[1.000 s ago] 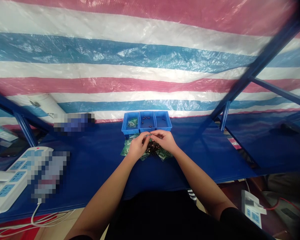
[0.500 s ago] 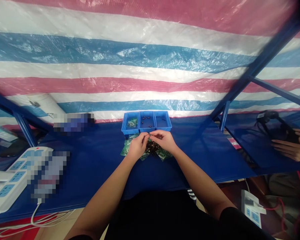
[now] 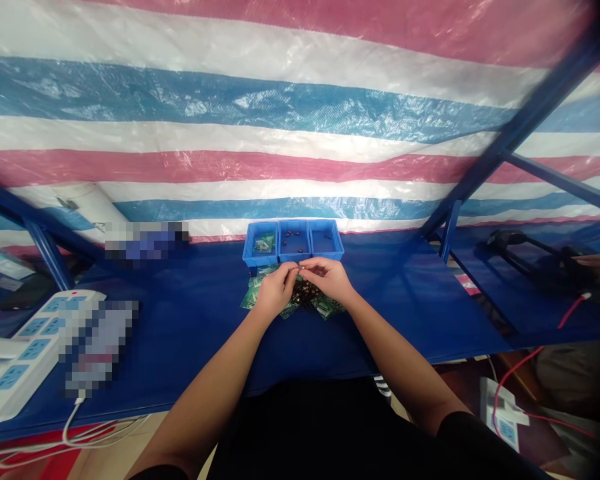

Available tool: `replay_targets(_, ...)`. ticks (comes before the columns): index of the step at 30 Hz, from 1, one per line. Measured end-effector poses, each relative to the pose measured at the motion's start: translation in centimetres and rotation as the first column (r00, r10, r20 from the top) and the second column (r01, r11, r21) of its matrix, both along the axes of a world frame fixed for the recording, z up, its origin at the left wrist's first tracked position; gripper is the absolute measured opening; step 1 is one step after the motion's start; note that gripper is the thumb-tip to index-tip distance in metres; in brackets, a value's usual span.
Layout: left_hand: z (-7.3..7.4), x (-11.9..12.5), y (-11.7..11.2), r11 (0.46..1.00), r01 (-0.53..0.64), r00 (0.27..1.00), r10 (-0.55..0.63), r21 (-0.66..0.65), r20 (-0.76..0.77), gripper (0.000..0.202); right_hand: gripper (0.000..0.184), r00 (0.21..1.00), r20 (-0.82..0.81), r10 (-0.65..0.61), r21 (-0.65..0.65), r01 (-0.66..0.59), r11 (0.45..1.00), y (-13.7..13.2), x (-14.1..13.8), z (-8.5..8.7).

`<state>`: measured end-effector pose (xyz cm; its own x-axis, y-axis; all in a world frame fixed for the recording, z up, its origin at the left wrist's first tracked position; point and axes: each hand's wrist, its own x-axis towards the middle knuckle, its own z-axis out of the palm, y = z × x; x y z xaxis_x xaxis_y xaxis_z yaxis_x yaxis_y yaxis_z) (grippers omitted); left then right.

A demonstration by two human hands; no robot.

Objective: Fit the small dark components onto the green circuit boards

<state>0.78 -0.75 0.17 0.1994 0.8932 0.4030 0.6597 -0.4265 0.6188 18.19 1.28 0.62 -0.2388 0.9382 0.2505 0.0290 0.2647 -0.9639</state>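
Left hand (image 3: 275,291) and right hand (image 3: 331,280) both pinched one tiny part (image 3: 299,267), held low over the parts pile (image 3: 306,291) on the desk (image 3: 190,320), just before the blue bins (image 3: 293,241), probably for short reach.

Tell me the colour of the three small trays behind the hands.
The trays are blue; head view.

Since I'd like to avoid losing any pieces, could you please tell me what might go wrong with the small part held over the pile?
1. The small part is pinched only between the fingers of the left hand and right hand; a slip would probably drop it into the pile of dark parts below, where it could get lost.
2. The green bags lie loose beside the left hand, so a wrist movement might push them across the table.
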Motion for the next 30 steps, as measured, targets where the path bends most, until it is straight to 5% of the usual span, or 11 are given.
replay_targets(26,0.12,0.02,-0.04,1.0,-0.015,1.0,0.015,-0.004,0.004,0.027,0.035,0.999,-0.034,0.022,-0.024,-0.023,0.999,-0.1,-0.05,0.05)
replay_targets(30,0.34,-0.08,-0.15,0.997,-0.077,0.997,0.077,0.023,0.003,0.029,0.034,0.999,-0.036,0.001,-0.13,-0.006,0.992,0.3,-0.05,0.2)
